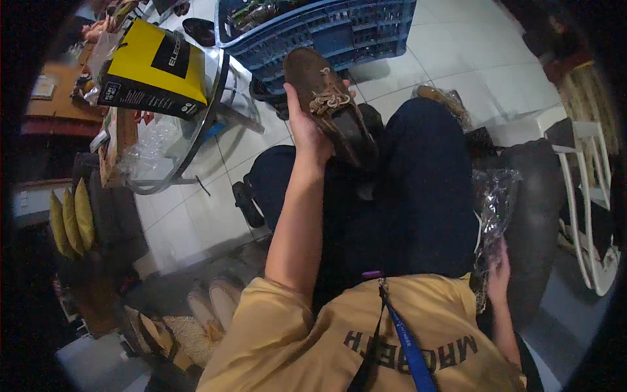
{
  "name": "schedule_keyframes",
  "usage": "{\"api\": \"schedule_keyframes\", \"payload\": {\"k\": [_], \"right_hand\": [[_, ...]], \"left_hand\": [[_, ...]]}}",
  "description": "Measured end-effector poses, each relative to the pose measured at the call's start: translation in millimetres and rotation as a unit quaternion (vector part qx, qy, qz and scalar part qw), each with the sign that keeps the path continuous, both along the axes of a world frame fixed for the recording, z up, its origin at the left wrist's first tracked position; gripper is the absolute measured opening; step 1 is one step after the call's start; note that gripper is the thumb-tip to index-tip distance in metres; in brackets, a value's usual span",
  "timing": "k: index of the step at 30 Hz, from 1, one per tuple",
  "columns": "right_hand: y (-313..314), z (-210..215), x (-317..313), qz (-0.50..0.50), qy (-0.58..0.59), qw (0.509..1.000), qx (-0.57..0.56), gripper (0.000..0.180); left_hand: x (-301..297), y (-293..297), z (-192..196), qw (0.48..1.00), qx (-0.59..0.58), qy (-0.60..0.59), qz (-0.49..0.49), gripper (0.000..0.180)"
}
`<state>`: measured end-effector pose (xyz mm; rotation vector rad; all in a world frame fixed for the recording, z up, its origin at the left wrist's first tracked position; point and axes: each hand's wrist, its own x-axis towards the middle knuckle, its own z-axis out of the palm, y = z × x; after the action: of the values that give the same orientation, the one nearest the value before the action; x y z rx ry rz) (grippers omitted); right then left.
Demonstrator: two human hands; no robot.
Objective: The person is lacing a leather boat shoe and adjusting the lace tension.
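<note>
In the head view, the left hand [307, 130] holds a brown shoe [324, 95] over the lap, on the near side of the blue crate [372, 36], with the toe pointing toward it. The palm lies under the shoe, thumb along its left edge and fingertips showing at its right, so the hand is closed around the forefoot.

The shoe looks light, with a soft, matte upper that should grip well rather than slip. Its sole is probably the firmer part, making the forefoot a sound hold; pinching the bow of laces [331, 102] might pull it loose.

The right hand [499, 268] is well back from the crate, to its right, at the lower end of some clear plastic wrap [494, 202]. Whether its fingers are closed on that cannot be told. The wrap looks thin, slippery and easily crumpled.
</note>
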<state>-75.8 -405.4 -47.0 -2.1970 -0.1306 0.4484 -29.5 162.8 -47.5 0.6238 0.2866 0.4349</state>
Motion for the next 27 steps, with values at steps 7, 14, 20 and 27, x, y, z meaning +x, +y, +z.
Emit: {"api": "schedule_keyframes", "payload": {"k": [7, 14, 20, 27], "right_hand": [[23.0, -18.9, 17.3, 0.041, -0.063, 0.976, -0.205, 0.058], [48.9, 15.2, 69.9, -0.038, -0.042, 0.998, -0.027, 0.057], [121.6, 22.5, 154.4, 0.027, -0.012, 0.955, 0.294, 0.07], [374.9, 66.5, 195.8, 0.285, 0.061, 0.88, 0.376, 0.089]], "left_hand": [[7.4, -4.3, 13.3, 0.997, -0.002, -0.04, 0.065, 0.067], [-1.4, 1.5, 18.4, 0.997, -0.025, -0.067, 0.018, 0.049], [-7.7, -1.7, 9.9, 0.993, 0.008, -0.115, -0.021, 0.075], [-19.5, 7.9, 2.5, 0.976, 0.001, -0.208, -0.063, 0.087]]}}
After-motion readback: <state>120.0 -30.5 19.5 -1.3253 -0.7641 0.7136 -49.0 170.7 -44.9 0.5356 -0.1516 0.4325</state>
